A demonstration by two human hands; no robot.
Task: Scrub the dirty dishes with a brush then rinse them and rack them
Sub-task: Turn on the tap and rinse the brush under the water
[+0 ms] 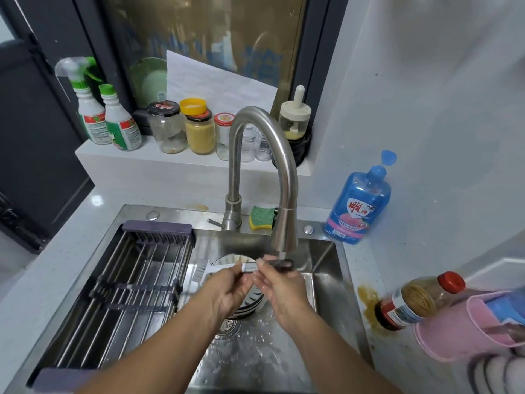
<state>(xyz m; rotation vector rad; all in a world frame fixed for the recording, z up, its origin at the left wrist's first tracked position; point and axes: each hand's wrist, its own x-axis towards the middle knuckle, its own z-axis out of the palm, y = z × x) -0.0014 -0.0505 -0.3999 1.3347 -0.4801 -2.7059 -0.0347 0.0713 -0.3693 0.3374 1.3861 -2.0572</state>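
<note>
A: where's the brush [248,266] rn?
B: sideways right under the faucet [284,194] spout. Left hand [227,291] grip pinches mid-handle, right hand [279,291] grip pinches the dark end. Striped bowl [247,307] sits below the faucet, rack [127,280] to its left.

Brushed steel sink [326,268]; glossy plastic soap bottle [358,204].

Home kitchen: steel sink [326,268], faucet [267,155], condiment jars [199,132].
</note>
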